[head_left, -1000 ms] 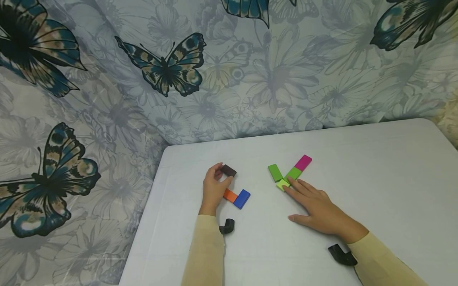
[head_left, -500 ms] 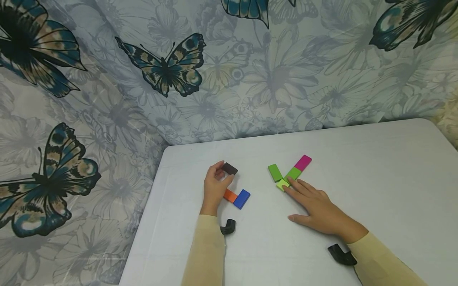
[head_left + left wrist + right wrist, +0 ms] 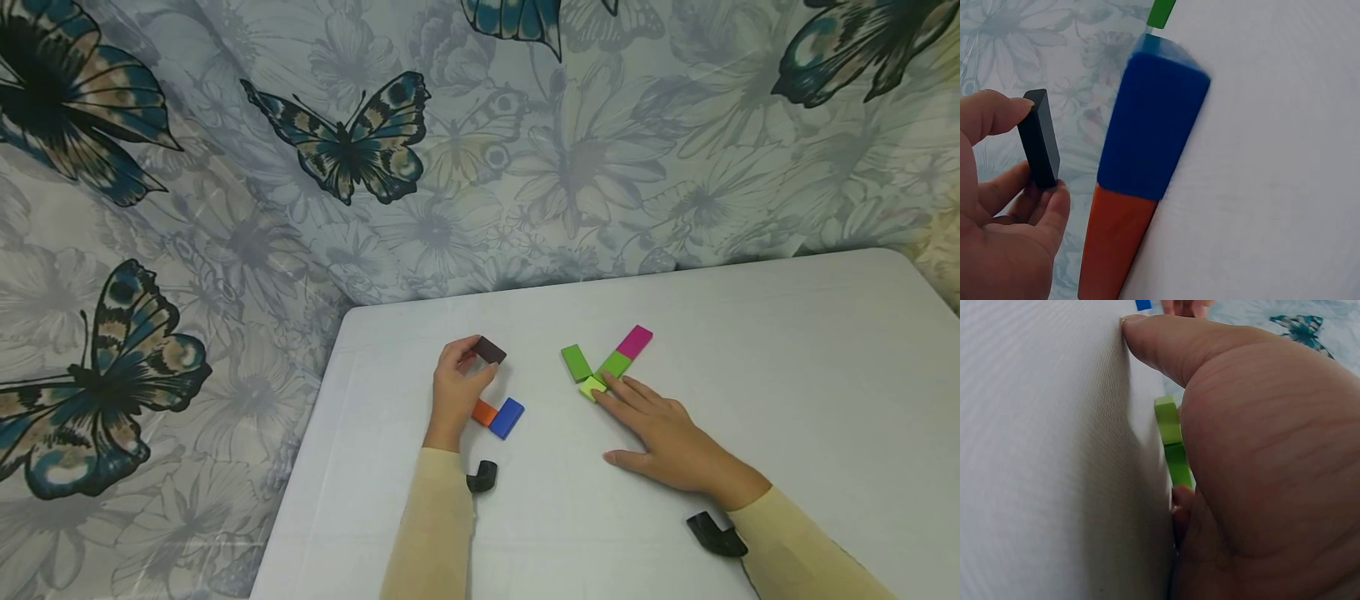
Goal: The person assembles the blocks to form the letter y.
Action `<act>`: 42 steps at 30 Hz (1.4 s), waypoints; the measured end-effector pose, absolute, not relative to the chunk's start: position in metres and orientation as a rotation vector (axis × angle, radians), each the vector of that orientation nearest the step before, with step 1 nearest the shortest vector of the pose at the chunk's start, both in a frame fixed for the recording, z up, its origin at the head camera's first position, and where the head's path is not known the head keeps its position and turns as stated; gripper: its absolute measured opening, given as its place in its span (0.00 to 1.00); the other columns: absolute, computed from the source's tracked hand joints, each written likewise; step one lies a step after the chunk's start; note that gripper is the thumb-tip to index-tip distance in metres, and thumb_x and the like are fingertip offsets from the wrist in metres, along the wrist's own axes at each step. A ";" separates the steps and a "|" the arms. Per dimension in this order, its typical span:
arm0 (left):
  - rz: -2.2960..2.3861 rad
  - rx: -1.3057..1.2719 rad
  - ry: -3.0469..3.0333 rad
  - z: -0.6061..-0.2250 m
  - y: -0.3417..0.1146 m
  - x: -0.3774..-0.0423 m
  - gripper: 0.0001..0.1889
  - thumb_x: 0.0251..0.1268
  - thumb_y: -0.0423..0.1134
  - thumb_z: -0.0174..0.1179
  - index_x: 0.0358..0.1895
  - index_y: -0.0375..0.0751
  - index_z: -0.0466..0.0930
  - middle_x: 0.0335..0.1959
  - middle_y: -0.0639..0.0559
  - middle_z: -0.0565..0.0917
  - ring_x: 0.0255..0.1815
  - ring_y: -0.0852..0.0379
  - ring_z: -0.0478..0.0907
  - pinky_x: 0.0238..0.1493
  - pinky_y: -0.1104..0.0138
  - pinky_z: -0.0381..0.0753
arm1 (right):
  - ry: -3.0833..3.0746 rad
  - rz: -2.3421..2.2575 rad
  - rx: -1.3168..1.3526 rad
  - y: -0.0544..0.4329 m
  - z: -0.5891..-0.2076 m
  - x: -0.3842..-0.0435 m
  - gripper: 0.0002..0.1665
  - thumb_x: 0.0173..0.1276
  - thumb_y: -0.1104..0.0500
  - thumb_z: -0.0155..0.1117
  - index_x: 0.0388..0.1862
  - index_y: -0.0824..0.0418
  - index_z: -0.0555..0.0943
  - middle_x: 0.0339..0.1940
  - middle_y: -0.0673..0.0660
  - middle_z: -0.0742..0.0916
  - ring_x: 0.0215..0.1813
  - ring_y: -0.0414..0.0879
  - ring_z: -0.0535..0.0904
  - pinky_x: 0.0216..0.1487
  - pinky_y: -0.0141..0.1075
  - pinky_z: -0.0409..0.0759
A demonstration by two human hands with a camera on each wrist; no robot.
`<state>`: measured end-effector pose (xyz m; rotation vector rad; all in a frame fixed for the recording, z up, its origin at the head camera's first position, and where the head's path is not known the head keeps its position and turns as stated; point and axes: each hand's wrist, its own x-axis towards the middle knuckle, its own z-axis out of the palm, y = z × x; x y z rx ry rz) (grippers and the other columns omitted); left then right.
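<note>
Dark brown block [image 3: 492,350], pinched between thumb and fingers of the left hand [image 3: 456,390], near the orange block [image 3: 484,412] and blue block [image 3: 507,418]; probably light, stiff and slightly slippery, best gripped by opposite narrow edges. Right hand [image 3: 667,442]: fingers extended, gripping nothing, fingertips at the yellow-green block [image 3: 590,388] on the white table [image 3: 795,375].

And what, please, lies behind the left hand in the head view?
The orange block, touching the blue block, partly shows past the left hand; its other end and anything else there are hidden.
</note>
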<state>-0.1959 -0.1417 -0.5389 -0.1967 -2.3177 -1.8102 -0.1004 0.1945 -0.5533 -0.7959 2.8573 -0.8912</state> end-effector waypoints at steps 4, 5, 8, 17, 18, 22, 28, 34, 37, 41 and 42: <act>-1.810 -0.234 -2.315 -0.536 -0.136 -0.197 0.27 0.62 0.24 0.76 0.66 0.31 0.84 0.62 0.45 0.81 0.63 0.47 0.78 0.70 0.59 0.77 | 2.857 -0.897 -0.800 0.195 -0.553 -0.100 0.53 0.72 0.39 0.77 0.89 0.53 0.65 0.90 0.57 0.60 0.86 0.65 0.54 0.67 0.68 0.65; -1.813 -0.241 -2.312 -0.535 -0.135 -0.197 0.27 0.62 0.24 0.76 0.67 0.31 0.84 0.62 0.44 0.81 0.63 0.47 0.77 0.70 0.59 0.77 | 2.856 -0.900 -0.800 0.195 -0.553 -0.100 0.53 0.72 0.39 0.77 0.89 0.53 0.65 0.90 0.57 0.60 0.86 0.65 0.54 0.67 0.68 0.65; -1.830 -0.264 -2.295 -0.533 -0.129 -0.198 0.28 0.62 0.24 0.76 0.67 0.30 0.84 0.63 0.42 0.80 0.63 0.44 0.77 0.70 0.57 0.77 | 2.853 -0.907 -0.803 0.196 -0.553 -0.100 0.53 0.72 0.39 0.77 0.89 0.52 0.65 0.90 0.57 0.60 0.86 0.65 0.54 0.67 0.68 0.64; -1.863 -0.326 -2.256 -0.525 -0.111 -0.204 0.30 0.59 0.20 0.76 0.67 0.28 0.83 0.63 0.39 0.80 0.62 0.42 0.76 0.70 0.53 0.77 | 2.852 -0.889 -0.799 0.196 -0.554 -0.101 0.53 0.72 0.39 0.77 0.89 0.52 0.65 0.90 0.58 0.60 0.87 0.64 0.53 0.68 0.69 0.64; -1.868 -0.330 -2.251 -0.525 -0.109 -0.206 0.30 0.59 0.20 0.76 0.67 0.29 0.83 0.63 0.38 0.79 0.62 0.42 0.76 0.70 0.52 0.77 | 2.852 -0.886 -0.796 0.196 -0.553 -0.100 0.53 0.72 0.40 0.77 0.89 0.52 0.65 0.90 0.58 0.61 0.86 0.65 0.53 0.68 0.68 0.64; -1.894 -0.371 -2.225 -0.524 -0.101 -0.209 0.31 0.57 0.18 0.75 0.67 0.26 0.82 0.64 0.34 0.78 0.64 0.36 0.75 0.70 0.46 0.76 | 2.849 -0.871 -0.777 0.195 -0.553 -0.100 0.53 0.72 0.39 0.77 0.89 0.52 0.65 0.90 0.58 0.61 0.87 0.65 0.53 0.68 0.69 0.64; -1.858 -0.373 -2.285 -0.521 -0.092 -0.214 0.30 0.59 0.20 0.76 0.67 0.27 0.82 0.64 0.36 0.79 0.66 0.41 0.77 0.71 0.53 0.77 | 2.857 -0.882 -0.771 0.194 -0.553 -0.099 0.53 0.71 0.40 0.78 0.88 0.52 0.66 0.90 0.59 0.62 0.86 0.65 0.54 0.67 0.69 0.65; -1.712 -0.336 -2.437 -0.521 -0.082 -0.224 0.30 0.62 0.25 0.77 0.68 0.28 0.82 0.64 0.44 0.79 0.69 0.50 0.77 0.70 0.65 0.75 | 2.848 -0.885 -0.765 0.195 -0.553 -0.099 0.53 0.71 0.40 0.78 0.89 0.52 0.66 0.90 0.58 0.61 0.86 0.65 0.53 0.68 0.68 0.64; -1.659 -0.324 -2.493 -0.519 -0.077 -0.230 0.30 0.63 0.26 0.77 0.69 0.29 0.81 0.64 0.45 0.79 0.69 0.52 0.77 0.70 0.68 0.73 | 2.848 -0.870 -0.764 0.195 -0.552 -0.099 0.53 0.72 0.39 0.77 0.89 0.51 0.65 0.90 0.58 0.60 0.87 0.65 0.53 0.68 0.68 0.65; -1.611 -0.317 -2.555 -0.518 -0.070 -0.236 0.30 0.64 0.27 0.78 0.69 0.29 0.81 0.64 0.44 0.79 0.69 0.51 0.77 0.70 0.69 0.73 | 2.857 -0.883 -0.776 0.195 -0.551 -0.098 0.52 0.72 0.39 0.77 0.88 0.52 0.66 0.90 0.58 0.61 0.86 0.65 0.54 0.67 0.68 0.66; -1.597 -0.317 -2.575 -0.518 -0.069 -0.238 0.30 0.64 0.27 0.78 0.70 0.29 0.81 0.65 0.44 0.79 0.70 0.51 0.77 0.70 0.70 0.73 | 2.857 -0.886 -0.776 0.195 -0.551 -0.098 0.52 0.72 0.39 0.77 0.88 0.52 0.66 0.90 0.58 0.61 0.86 0.65 0.54 0.67 0.68 0.66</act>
